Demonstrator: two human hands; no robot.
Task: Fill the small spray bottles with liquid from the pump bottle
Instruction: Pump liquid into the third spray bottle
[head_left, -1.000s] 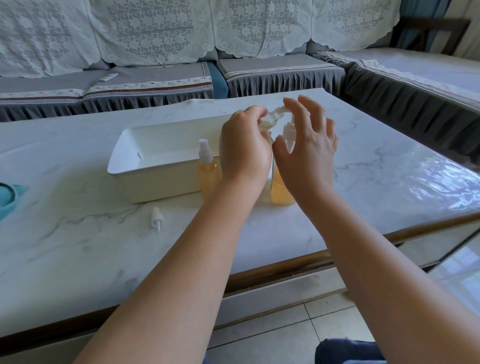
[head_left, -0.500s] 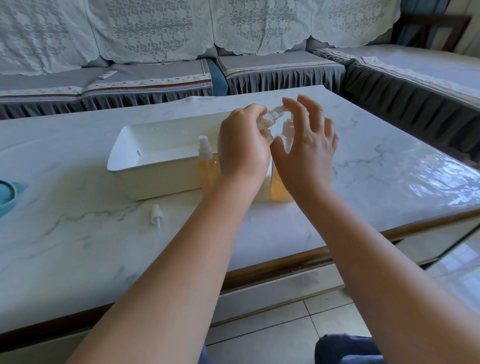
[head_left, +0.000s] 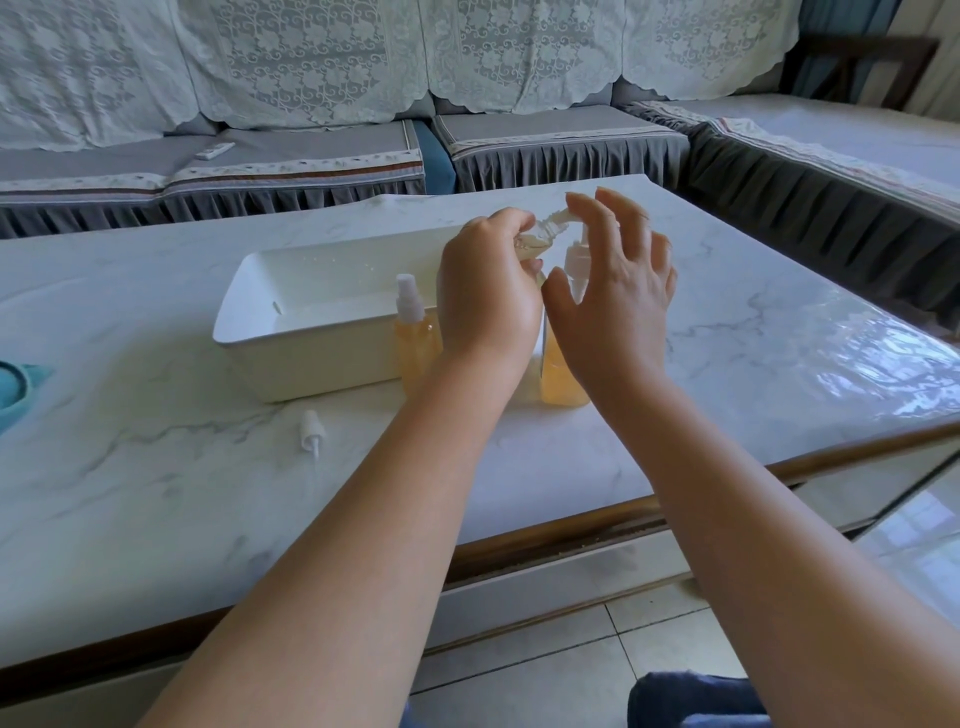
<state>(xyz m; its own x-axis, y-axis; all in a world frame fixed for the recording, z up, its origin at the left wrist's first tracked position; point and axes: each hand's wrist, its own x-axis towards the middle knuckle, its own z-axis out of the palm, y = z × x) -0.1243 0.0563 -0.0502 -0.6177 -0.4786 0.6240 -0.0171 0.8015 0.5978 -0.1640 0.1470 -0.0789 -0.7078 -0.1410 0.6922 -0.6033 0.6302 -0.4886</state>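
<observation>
White tray (head_left: 311, 358); amber bottle (head_left: 418, 343); marble-veined table (head_left: 156, 467).

Two spray bottles (head_left: 415, 332) (head_left: 535, 236) — one tray (head_left: 311, 358)

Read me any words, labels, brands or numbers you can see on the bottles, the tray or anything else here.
None can be read.
Pump bottle: no label shows; the hands hide most of it.
Capped spray bottle: plain, no print.
Small bottle in the left hand: clear, no print visible.
White tray: blank.
Remote on the sofa: too small to read.
</observation>
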